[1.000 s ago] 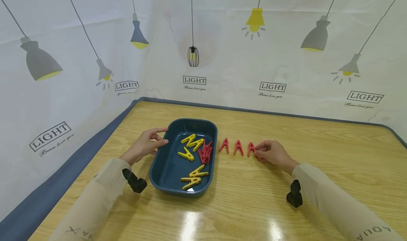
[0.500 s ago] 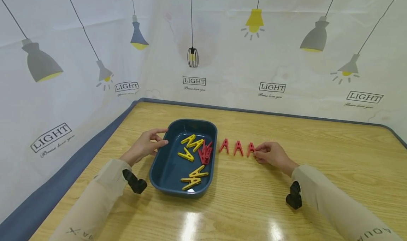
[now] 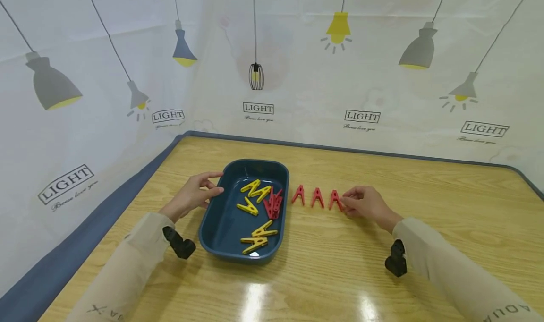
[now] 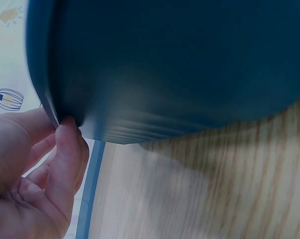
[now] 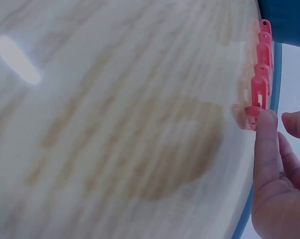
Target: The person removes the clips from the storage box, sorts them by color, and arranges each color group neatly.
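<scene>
A dark blue rectangular tray [image 3: 212,223] stands on the wooden table, with several yellow clothespins [image 3: 248,206] and a cluster of red clothespins [image 3: 274,205] in it. My left hand [image 3: 192,197] pinches its left rim, thumb against the outer wall in the left wrist view. To the right of the tray, 3 red clothespins form a row: one nearest the tray [image 3: 299,195], one in the middle [image 3: 317,197] and one at the right end [image 3: 335,200]. A fingertip of my right hand [image 3: 367,206] touches the right-end one; in the right wrist view thumb and finger stand apart, nothing between them.
The wooden table [image 3: 416,194] extends to the right and toward me, with a blue band along its back edge. A white curtain printed with lamps [image 3: 306,67] hangs behind and at the left. Small black cameras sit at both wrists.
The right-end red clothespin has turned slightly, its right leg now nearer my right fingers. My right hand has shifted a little. My left hand stays on the tray rim.
</scene>
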{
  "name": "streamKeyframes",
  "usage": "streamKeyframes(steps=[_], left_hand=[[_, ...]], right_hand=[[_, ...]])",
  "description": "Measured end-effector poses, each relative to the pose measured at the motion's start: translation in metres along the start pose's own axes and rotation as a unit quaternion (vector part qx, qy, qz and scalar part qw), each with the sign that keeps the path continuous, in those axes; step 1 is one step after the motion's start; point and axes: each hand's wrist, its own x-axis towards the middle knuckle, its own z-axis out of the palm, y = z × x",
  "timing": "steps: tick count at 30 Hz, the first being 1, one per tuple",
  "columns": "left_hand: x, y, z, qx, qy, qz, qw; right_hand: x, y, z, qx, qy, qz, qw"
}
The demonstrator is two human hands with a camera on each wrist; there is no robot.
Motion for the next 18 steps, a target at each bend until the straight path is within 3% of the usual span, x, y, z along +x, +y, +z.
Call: streamKeyframes(steps=[8, 18], left_hand=[[0.000, -0.002, -0.001, -0.002, 0.000, 0.001, 1.0000], [0.002, -0.004, -0.001, 0.002, 0.001, 0.000, 1.0000]], right_hand=[[0.001, -0.021, 0.003, -0.033, -0.014, -0.030, 0.9989], [0.011, -0.065, 0.024, -0.052, -0.075, -0.102, 0.9906]])
